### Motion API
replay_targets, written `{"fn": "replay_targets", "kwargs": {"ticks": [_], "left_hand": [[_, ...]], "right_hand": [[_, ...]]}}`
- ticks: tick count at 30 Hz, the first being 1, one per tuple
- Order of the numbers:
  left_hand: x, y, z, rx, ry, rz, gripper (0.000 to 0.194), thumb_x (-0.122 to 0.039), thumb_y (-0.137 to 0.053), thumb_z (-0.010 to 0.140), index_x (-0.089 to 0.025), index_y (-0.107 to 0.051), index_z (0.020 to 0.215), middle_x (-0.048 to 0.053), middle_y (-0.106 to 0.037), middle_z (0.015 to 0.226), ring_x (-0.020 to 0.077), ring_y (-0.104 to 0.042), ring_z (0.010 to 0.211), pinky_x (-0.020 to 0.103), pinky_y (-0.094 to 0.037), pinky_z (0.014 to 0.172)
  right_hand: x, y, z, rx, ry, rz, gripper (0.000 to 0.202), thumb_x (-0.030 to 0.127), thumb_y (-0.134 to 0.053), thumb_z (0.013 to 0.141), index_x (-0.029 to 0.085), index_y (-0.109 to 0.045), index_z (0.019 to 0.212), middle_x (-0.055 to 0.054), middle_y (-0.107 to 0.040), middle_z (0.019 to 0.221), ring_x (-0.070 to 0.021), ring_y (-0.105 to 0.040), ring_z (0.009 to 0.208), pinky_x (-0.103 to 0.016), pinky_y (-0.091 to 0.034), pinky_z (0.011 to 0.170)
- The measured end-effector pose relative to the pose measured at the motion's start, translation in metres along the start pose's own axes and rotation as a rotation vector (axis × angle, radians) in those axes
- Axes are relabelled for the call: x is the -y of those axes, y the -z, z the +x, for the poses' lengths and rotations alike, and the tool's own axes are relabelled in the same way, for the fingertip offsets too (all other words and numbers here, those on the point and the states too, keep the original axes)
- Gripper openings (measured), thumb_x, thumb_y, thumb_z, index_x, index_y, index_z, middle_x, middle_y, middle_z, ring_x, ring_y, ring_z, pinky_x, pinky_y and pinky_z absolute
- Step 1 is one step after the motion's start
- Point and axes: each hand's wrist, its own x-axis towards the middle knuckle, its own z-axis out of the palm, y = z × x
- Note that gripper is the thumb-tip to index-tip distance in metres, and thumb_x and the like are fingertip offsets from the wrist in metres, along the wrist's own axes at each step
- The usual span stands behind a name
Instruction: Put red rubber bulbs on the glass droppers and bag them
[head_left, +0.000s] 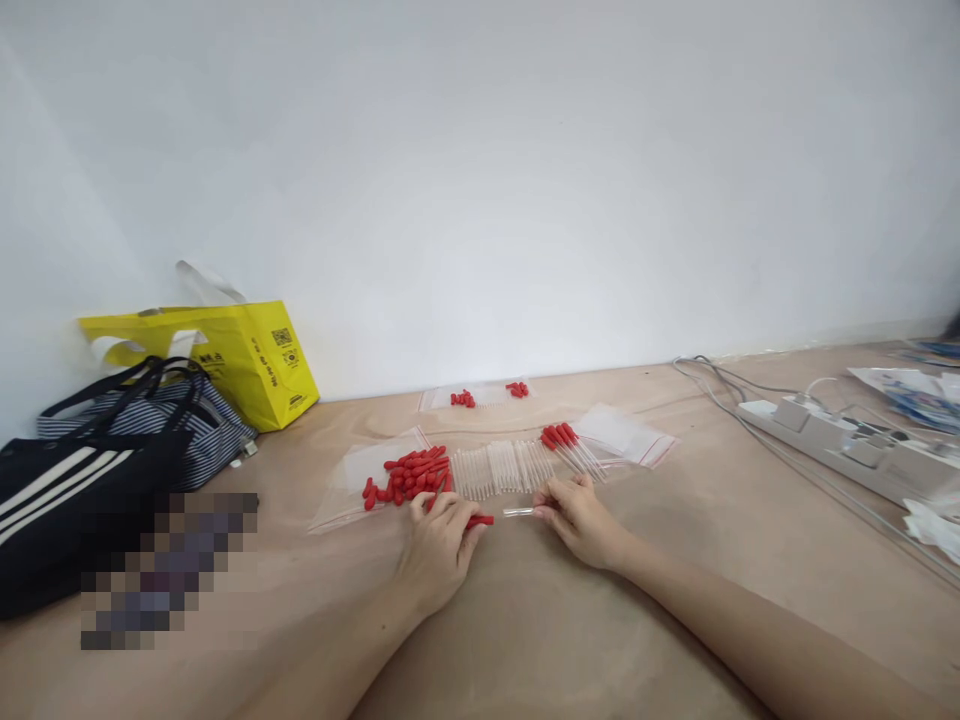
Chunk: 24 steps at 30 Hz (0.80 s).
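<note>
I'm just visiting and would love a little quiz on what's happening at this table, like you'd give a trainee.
1. What colour is the bulb in the left hand?
2. True or false: the right hand holds a clear tube.
3. Where does the yellow bag stand? A) left of the bulb pile; B) beside the power strip; C) between the two hands.

Key: 1. Red; 2. True; 3. A.

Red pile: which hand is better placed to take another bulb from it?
Likely the left hand: it is close beside the pile, though already holding a red bulb. The right hand is farther away, pinching a clear tube.
</note>
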Motion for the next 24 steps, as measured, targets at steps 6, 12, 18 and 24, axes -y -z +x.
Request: {"fn": "replay_targets", "kwargs": {"ticks": [6, 12, 18, 24], "left_hand": [[-0.001, -0.005, 0.002, -0.016, 0.011, -0.005, 0.014, -0.020, -0.039, 0.085, -0.022, -0.051, 0.093, 0.000, -0.065, 0.084, 0.0173, -0.054, 0.084, 0.046, -0.015, 0.090], [-0.003, -0.004, 0.001, -0.052, 0.009, -0.028, 0.017, -0.018, -0.039, 0.084, -0.023, -0.055, 0.091, -0.001, -0.066, 0.078, 0.0171, -0.055, 0.081, 0.047, -0.014, 0.090], [-0.005, -0.003, 0.000, -0.025, 0.053, -0.094, 0.017, -0.021, -0.037, 0.086, -0.022, -0.054, 0.088, -0.001, -0.065, 0.079, 0.0158, -0.054, 0.079, 0.046, -0.016, 0.090], [-0.004, -0.002, -0.001, -0.028, 0.046, -0.112, 0.016, -0.022, -0.040, 0.084, -0.021, -0.055, 0.079, -0.002, -0.063, 0.071, 0.0160, -0.055, 0.075, 0.046, -0.017, 0.087]], "right_hand": [[0.009, -0.003, -0.002, -0.064, 0.074, 0.058, 0.021, 0.023, -0.036, 0.087, 0.022, -0.055, 0.094, -0.002, -0.060, 0.079, -0.0130, -0.052, 0.074, -0.032, -0.027, 0.075], [0.020, -0.004, -0.003, -0.065, 0.093, 0.051, 0.021, 0.021, -0.037, 0.087, 0.022, -0.057, 0.092, -0.001, -0.059, 0.079, -0.0118, -0.051, 0.073, -0.031, -0.026, 0.074], [0.023, -0.006, -0.005, -0.055, 0.121, 0.036, 0.020, 0.022, -0.039, 0.086, 0.021, -0.058, 0.091, 0.000, -0.059, 0.074, -0.0105, -0.050, 0.069, -0.029, -0.026, 0.072], [0.023, -0.004, -0.005, -0.021, 0.184, -0.041, 0.023, 0.020, -0.039, 0.085, 0.023, -0.059, 0.096, -0.001, -0.059, 0.074, -0.0111, -0.049, 0.067, -0.030, -0.024, 0.072]]}}
